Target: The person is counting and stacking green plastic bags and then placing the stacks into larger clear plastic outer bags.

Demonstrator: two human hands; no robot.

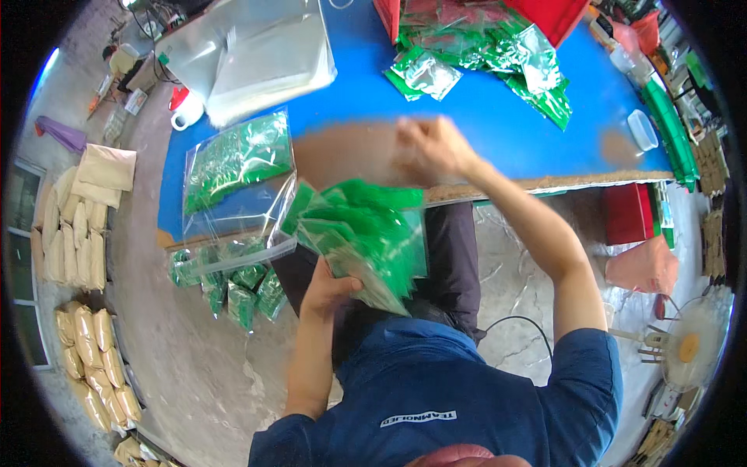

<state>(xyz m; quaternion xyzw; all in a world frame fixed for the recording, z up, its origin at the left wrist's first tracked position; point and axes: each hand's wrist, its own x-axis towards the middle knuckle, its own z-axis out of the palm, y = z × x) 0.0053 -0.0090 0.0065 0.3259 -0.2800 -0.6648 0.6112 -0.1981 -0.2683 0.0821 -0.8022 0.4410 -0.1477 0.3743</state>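
Observation:
My left hand [331,286] grips a fanned stack of green packets [366,226] by its lower edge, thumb on top, in front of the table's near edge. My right hand [436,145] is raised over the worn brown patch near that edge, apart from the stack; motion smears its fingers. Left of the stack, a clear plastic bag [268,222] with green packets inside lies on the blue table [350,97], its end hanging over the edge. More green and silver packets [486,54] spill from a red bin [568,19] at the far side.
Clear plastic sheets [268,66] lie at the table's far left, beside a white and red container [185,109]. Filled green bags [241,292] sit on the floor below. Stacked tan bags [97,358] stand left; a fan [685,346] and a red box [629,214] stand right.

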